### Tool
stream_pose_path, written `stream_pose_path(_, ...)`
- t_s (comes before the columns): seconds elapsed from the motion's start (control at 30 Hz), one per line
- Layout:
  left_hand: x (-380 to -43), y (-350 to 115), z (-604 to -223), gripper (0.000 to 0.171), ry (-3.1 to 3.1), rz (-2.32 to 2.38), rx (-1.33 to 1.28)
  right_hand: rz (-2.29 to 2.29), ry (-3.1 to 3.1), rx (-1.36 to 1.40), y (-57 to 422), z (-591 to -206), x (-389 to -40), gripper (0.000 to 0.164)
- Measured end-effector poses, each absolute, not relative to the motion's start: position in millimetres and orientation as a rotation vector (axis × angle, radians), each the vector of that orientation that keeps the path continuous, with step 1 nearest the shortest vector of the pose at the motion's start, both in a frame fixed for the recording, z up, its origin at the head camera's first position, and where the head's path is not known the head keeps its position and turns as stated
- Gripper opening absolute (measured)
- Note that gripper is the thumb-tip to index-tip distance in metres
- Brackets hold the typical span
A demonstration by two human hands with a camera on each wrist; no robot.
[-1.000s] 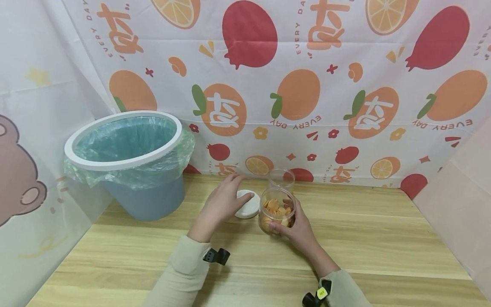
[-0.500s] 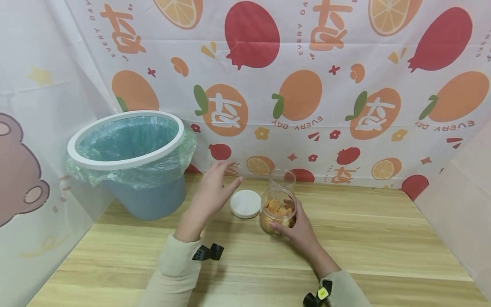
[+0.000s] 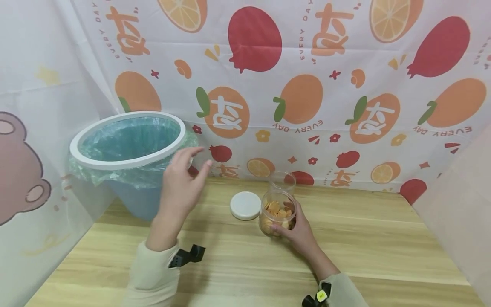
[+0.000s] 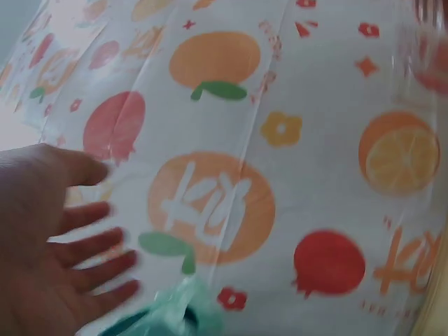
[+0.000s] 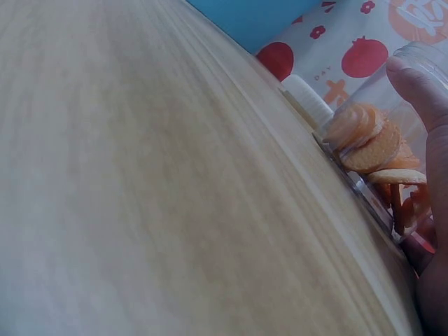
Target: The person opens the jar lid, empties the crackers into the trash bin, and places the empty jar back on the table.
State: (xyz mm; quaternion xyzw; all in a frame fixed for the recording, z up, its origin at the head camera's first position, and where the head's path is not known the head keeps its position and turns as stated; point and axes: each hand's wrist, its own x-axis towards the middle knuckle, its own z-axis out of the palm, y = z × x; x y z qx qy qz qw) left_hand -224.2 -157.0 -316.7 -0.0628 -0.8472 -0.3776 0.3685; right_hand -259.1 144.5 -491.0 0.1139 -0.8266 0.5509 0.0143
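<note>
My right hand grips a clear jar standing on the table, thumb in front and fingers behind. Round orange-brown biscuits fill its lower part; the right wrist view shows the biscuits stacked behind the clear wall. Beside the jar, to its left, a white lid lies flat. My left hand is raised in front of the bin's right side, holding nothing. Its fingers are spread and loosely bent in the left wrist view, where the hand is above green plastic.
A second clear container stands just behind the jar. On the left, a blue bin has a white rim and a green plastic liner. Fruit-printed cloth hangs along the wooden table's back edge.
My left hand has moved left and up, away from the white lid toward the bin. The right hand keeps its hold on the jar, which stays in place.
</note>
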Motion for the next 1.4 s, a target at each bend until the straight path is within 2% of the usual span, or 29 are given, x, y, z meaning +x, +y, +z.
stream_pose_path(0.17,-213.0,-186.6,-309.1,0.029,-1.802,-0.851,-0.102,1.746,-2.546,0.348,142.5,-488.7,-256.6,0.099)
stream_pose_path(0.3,-202.0,-221.2,-300.1,0.033,-1.642,-0.699,0.097,1.747,-2.541,0.357,140.7,-489.6,-256.2,0.099)
stream_pose_path(0.47,-195.0,-253.6,-294.5,0.037,-1.619,-0.727,0.338,1.741,-2.544,0.367,140.7,-491.8,-255.8,0.098)
stream_pose_path(0.9,-203.4,-267.0,-303.6,0.070,-1.674,-1.083,0.499,1.697,-2.557,0.375,147.9,-496.0,-258.9,0.095)
stream_pose_path(1.13,-210.1,-274.0,-311.2,0.093,-1.737,-1.150,0.632,1.706,-2.560,0.380,146.7,-492.6,-257.1,0.097)
stream_pose_path(1.4,-220.3,-279.7,-322.3,0.089,-1.689,-1.259,0.606,1.691,-2.565,0.386,144.7,-491.8,-257.8,0.098)
